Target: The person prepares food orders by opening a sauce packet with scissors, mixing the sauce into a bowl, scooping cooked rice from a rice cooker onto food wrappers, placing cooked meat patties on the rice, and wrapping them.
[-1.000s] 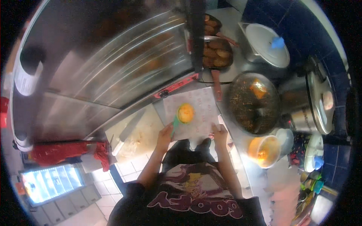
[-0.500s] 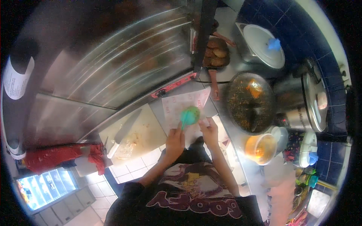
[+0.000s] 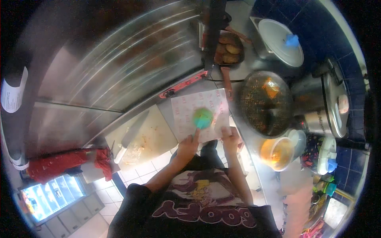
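Observation:
A sheet of white paper with red print (image 3: 182,119) lies over the steel counter in front of me. On its middle sits a round green and teal thing (image 3: 203,118), blurred; it looks like a spoon-shaped utensil, but I cannot tell its exact kind. My left hand (image 3: 187,147) is closed at the near end of the teal part, with one finger stretched along it. At the paper's near right corner, my right hand (image 3: 231,139) pinches the edge between thumb and fingers.
To the left, a knife (image 3: 133,133) rests on a cutting board (image 3: 158,131) strewn with scraps. A dark round pan (image 3: 266,104), a pan of browned food (image 3: 229,49), a tub of orange contents (image 3: 276,154) and a large steel pot (image 3: 317,105) stand to the right. A red cloth (image 3: 65,162) hangs far left.
The paper now lies flatter and more spread out, its far right corner no longer curled. My right hand has shifted right and nearer along its edge. The left hand has moved slightly right.

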The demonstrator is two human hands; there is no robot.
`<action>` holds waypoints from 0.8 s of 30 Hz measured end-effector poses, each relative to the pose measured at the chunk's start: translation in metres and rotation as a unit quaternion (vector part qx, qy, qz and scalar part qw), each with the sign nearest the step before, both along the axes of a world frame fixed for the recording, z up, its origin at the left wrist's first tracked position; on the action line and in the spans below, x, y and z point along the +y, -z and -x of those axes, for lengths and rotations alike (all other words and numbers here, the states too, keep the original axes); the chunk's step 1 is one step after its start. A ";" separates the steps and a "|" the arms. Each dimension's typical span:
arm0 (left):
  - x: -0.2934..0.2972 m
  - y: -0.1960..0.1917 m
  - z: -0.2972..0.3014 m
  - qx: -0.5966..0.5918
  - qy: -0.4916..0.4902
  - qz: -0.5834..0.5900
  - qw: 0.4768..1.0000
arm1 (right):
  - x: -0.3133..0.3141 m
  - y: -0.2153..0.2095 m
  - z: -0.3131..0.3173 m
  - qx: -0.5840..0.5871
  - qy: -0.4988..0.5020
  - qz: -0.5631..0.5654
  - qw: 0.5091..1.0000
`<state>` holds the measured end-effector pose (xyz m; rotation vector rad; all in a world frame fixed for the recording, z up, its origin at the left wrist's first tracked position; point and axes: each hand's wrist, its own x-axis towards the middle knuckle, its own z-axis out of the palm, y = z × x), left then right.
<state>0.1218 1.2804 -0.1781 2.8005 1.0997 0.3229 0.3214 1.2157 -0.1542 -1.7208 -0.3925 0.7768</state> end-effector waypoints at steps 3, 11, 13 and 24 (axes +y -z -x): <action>-0.003 0.005 0.003 0.019 -0.016 -0.015 1.000 | -0.002 -0.021 0.001 -0.078 -0.035 0.058 0.995; 0.001 0.000 -0.001 0.055 -0.048 0.058 0.996 | -0.035 -0.035 -0.025 -0.383 -0.341 0.144 0.846; 0.001 -0.005 0.000 -0.002 -0.044 0.058 0.997 | -0.034 -0.031 -0.025 -0.376 -0.347 0.188 0.838; -0.066 -0.147 -0.170 -0.184 0.310 0.215 0.908 | -0.022 -0.027 -0.017 -0.272 -0.056 0.117 0.954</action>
